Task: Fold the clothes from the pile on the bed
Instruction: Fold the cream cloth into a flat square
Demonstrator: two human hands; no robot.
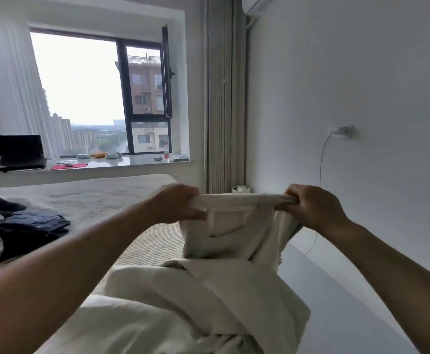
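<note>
I hold a pair of cream trousers (224, 233) up by the waistband, stretched level between both hands over the right edge of the bed (88, 198). My left hand (175, 204) grips the waistband's left end and my right hand (311, 209) grips its right end. A back pocket slit shows below the band. The trouser legs hang down and bunch on the bed near me. A pile of dark and white clothes (12, 226) lies on the bed at the left, with folded blue jeans on top.
A white wall (362, 98) runs close along the right, with a plugged charger (344, 131) and its cable hanging. Beyond the bed, a window sill (132, 162) carries a laptop (21, 152), a bottle and small items. Curtains hang by the window.
</note>
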